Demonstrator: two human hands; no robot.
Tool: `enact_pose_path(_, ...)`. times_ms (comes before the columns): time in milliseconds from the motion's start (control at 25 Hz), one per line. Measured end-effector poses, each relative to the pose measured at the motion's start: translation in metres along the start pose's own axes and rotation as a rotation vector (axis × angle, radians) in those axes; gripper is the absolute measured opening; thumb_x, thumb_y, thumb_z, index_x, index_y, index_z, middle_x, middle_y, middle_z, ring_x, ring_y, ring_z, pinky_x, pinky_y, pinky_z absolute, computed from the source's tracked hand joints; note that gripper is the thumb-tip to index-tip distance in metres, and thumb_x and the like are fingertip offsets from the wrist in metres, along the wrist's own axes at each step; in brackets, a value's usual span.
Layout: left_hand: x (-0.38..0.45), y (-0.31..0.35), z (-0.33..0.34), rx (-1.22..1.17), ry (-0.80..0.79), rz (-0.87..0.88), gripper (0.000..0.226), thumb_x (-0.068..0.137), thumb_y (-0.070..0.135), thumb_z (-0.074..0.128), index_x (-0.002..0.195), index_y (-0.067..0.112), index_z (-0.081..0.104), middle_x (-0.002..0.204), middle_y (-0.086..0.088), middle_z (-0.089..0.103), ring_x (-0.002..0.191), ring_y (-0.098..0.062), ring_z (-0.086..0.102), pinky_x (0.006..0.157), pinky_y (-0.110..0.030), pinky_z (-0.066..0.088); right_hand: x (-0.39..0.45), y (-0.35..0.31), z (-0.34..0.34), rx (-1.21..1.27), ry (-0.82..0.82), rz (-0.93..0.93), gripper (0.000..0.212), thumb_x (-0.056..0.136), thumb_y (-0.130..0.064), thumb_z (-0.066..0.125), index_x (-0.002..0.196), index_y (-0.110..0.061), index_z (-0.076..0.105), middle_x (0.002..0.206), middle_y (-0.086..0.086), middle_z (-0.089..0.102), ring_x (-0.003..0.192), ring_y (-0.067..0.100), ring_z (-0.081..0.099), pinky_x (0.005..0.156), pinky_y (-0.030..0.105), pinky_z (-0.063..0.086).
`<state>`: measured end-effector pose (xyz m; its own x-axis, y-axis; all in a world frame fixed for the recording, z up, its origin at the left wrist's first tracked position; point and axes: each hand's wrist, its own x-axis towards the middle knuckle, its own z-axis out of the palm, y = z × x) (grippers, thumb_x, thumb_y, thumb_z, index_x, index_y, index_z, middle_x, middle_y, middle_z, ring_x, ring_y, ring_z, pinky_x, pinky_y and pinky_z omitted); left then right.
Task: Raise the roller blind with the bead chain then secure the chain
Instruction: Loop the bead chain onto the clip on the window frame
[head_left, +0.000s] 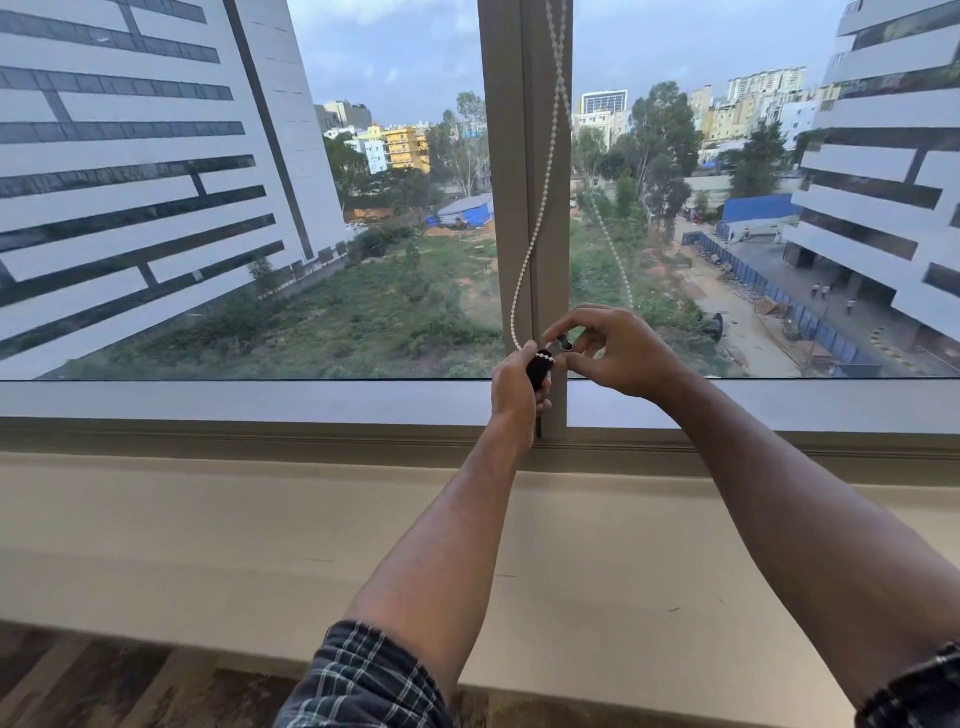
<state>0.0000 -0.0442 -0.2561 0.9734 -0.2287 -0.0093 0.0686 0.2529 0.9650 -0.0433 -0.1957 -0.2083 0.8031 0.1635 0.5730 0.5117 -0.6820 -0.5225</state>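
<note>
Securing step: the left hand (517, 382) grips a black handle (539, 368) on the mullion (524, 156), the chain (540, 208) looped over it. The right hand (610, 348) pinches the chain just beside the handle. Next, probably, wind the slack round and snug it.

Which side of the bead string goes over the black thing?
The left strand of the bead chain. It curves down in front of the window post and wraps over the black handle in the left hand. The right strand runs behind the right hand.
</note>
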Motion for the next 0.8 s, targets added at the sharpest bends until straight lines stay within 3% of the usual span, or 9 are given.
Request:
enact_pose_path(120, 0.003, -0.001, 0.001, 0.024, 0.011, 0.029, 0.035, 0.101, 0.039, 0.048, 0.083, 0.013, 0.062, 0.06, -0.001, 0.051, 0.042, -0.009, 0.039, 0.043, -0.025, 0.031, 0.002, 0.0, 0.001, 0.051, 0.043, 0.039, 0.025, 0.083, -0.01, 0.083, 0.106, -0.016, 0.077, 0.096, 0.004, 0.076, 0.078, 0.029, 0.073, 0.074, 0.048, 0.062)
enact_pose_path(240, 0.005, -0.002, 0.001, 0.062, 0.029, 0.058, 0.037, 0.103, 0.041, 0.047, 0.082, 0.015, 0.064, 0.06, 0.001, 0.052, 0.042, -0.008, 0.041, 0.042, -0.025, 0.033, 0.007, -0.001, 0.001, 0.019, 0.013, 0.034, 0.024, 0.082, -0.014, 0.084, 0.106, -0.016, 0.079, 0.093, 0.001, 0.077, 0.081, 0.024, 0.073, 0.073, 0.039, 0.062)
enact_pose_path(400, 0.007, -0.002, 0.002, 0.137, 0.096, 0.077, 0.04, 0.103, 0.045, 0.046, 0.076, 0.02, 0.063, 0.065, 0.001, 0.054, 0.049, -0.009, 0.044, 0.047, -0.025, 0.035, 0.014, -0.003, -0.001, -0.086, -0.008, 0.032, 0.021, 0.081, -0.024, 0.085, 0.1, -0.017, 0.081, 0.086, 0.0, 0.077, 0.073, 0.005, 0.068, 0.069, 0.022, 0.049)
enact_pose_path(560, 0.009, -0.002, 0.003, 0.163, 0.139, 0.096, 0.036, 0.102, 0.046, 0.046, 0.082, 0.024, 0.066, 0.076, 0.001, 0.06, 0.065, -0.014, 0.05, 0.058, -0.031, 0.039, 0.021, -0.008, 0.001, 0.027, 0.088, 0.096, 0.018, 0.08, -0.025, 0.085, 0.097, -0.021, 0.081, 0.077, 0.001, 0.074, 0.057, 0.005, 0.061, 0.059, 0.018, 0.049)
enact_pose_path(640, 0.009, -0.002, 0.003, 0.156, 0.147, 0.095, 0.038, 0.102, 0.048, 0.045, 0.083, 0.024, 0.066, 0.075, 0.001, 0.059, 0.065, -0.014, 0.05, 0.059, -0.032, 0.039, 0.02, -0.009, 0.005, 0.079, 0.057, 0.141, 0.017, 0.08, -0.019, 0.085, 0.097, -0.019, 0.081, 0.076, -0.002, 0.073, 0.053, 0.003, 0.063, 0.056, 0.025, 0.057)
enact_pose_path(720, 0.01, -0.002, 0.005, 0.122, 0.144, 0.103, 0.039, 0.102, 0.048, 0.044, 0.082, 0.023, 0.066, 0.073, 0.001, 0.057, 0.062, -0.014, 0.048, 0.057, -0.031, 0.037, 0.018, -0.008, 0.01, 0.079, 0.045, 0.173, 0.016, 0.082, -0.013, 0.083, 0.097, -0.014, 0.08, 0.076, 0.002, 0.074, 0.056, 0.01, 0.067, 0.064, 0.041, 0.065)
enact_pose_path(800, 0.011, -0.003, 0.006, 0.104, 0.146, 0.112, 0.039, 0.102, 0.049, 0.043, 0.081, 0.024, 0.064, 0.073, 0.0, 0.057, 0.062, -0.014, 0.047, 0.056, -0.032, 0.036, 0.014, -0.004, 0.014, 0.112, 0.067, 0.198, 0.015, 0.084, -0.011, 0.08, 0.099, -0.012, 0.08, 0.07, -0.002, 0.074, 0.057, 0.01, 0.07, 0.07, 0.044, 0.065)
